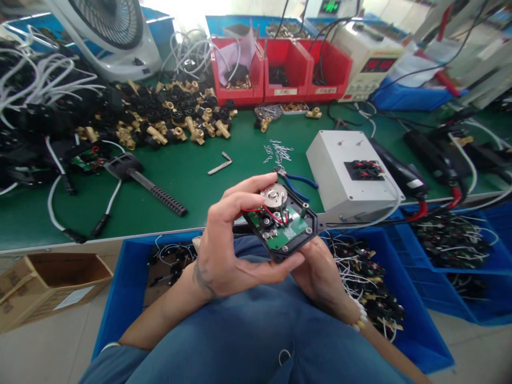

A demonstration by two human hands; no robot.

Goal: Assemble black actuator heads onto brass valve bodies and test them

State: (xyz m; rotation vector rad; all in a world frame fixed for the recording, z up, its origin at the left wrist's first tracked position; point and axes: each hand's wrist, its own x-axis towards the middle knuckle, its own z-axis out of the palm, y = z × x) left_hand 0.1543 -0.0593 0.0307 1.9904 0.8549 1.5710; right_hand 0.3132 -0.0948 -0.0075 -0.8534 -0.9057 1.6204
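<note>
Above my lap, both hands hold a black housing with a green circuit board inside. A round silver motor sits on the board's upper part, with red and black wires beside it. My left hand grips the housing from the left, fingers at the motor's side and thumb along the lower edge. From below and to the right, my right hand supports it; most of its fingers are hidden underneath. Just past the housing, blue-handled pliers lie on the green bench.
A hex key and a black-handled tool lie on the bench. Brass fittings are heaped behind. Red bins, a grey box and a fan stand around. Blue crates of wired parts flank my lap.
</note>
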